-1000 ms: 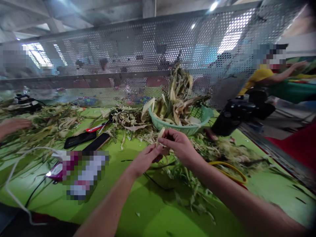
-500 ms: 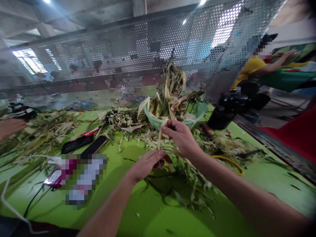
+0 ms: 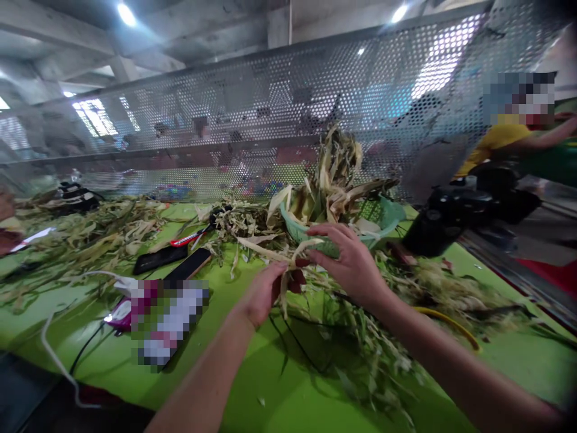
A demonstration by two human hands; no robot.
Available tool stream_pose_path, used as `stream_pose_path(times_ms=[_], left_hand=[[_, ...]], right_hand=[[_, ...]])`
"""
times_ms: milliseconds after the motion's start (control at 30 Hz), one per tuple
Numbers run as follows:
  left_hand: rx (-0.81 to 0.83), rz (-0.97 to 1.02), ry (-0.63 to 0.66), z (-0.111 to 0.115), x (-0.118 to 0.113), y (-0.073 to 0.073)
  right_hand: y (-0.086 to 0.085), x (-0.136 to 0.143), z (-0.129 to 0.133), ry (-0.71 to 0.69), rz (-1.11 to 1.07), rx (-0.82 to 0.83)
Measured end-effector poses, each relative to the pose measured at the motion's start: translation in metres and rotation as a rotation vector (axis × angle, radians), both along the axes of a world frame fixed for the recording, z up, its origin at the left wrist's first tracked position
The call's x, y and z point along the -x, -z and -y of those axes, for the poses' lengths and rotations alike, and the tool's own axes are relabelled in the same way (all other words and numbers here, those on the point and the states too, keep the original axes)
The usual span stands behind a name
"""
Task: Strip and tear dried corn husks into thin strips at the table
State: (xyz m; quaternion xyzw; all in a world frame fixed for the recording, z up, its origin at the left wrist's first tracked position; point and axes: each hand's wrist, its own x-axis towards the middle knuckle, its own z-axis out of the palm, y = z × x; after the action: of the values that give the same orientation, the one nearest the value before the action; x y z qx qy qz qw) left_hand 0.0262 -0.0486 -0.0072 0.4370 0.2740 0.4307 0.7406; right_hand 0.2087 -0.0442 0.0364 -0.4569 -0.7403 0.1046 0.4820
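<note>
My left hand (image 3: 269,290) pinches pale strips of corn husk (image 3: 265,249) between thumb and fingers, above the middle of the green table (image 3: 252,385). One strip points up to the left and another hangs below the fingers. Close on the right, my right hand (image 3: 349,261) has its fingers curved around a bent end of husk; the index finger is raised and the thumb lies near the strip. Behind the hands stands a green basket (image 3: 383,225) heaped with dry husks (image 3: 336,174).
Phones (image 3: 189,266), a red cutter (image 3: 187,239) and a magenta device (image 3: 146,300) with cables lie left. Husk scraps (image 3: 103,240) spread widely. A black camera (image 3: 433,222) stands right, near a person in yellow (image 3: 500,144). A perforated metal screen (image 3: 252,120) runs behind.
The view has swung left. The strip that stood upright between my hands now bends over, with another length pointing left. My right hand's fingers have spread and its index finger has lifted.
</note>
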Motion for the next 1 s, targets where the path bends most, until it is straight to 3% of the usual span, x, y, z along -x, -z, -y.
stream_pose_path(times_ms=[67,200,300,367,533,633,867,1000], left_hand=[[0.038,0.082,-0.026,-0.002,0.001,-0.002],[0.104,0.206,-0.087,-0.004,0.001,-0.003],[0.11,0.245,-0.063,-0.005,0.002,-0.004],[0.109,0.258,-0.048,-0.006,0.004,-0.005],[0.087,0.253,-0.131,-0.009,0.008,-0.004],[0.051,0.266,-0.205,-0.011,0.01,-0.004],[0.086,0.357,-0.313,-0.015,0.015,-0.006],[0.115,0.405,-0.372,-0.019,0.02,-0.007]], right_hand=[[-0.001,0.002,0.003,0.042,0.022,-0.05],[0.004,0.011,0.007,-0.069,-0.023,0.133],[0.013,0.015,0.004,-0.178,-0.112,0.269],[0.017,0.014,0.001,-0.176,-0.121,0.293],[0.014,0.01,0.001,0.008,0.031,0.054],[0.012,0.015,0.007,0.029,0.076,-0.017],[0.026,0.035,0.014,-0.051,0.261,0.25],[0.028,0.033,0.01,-0.056,0.382,0.311]])
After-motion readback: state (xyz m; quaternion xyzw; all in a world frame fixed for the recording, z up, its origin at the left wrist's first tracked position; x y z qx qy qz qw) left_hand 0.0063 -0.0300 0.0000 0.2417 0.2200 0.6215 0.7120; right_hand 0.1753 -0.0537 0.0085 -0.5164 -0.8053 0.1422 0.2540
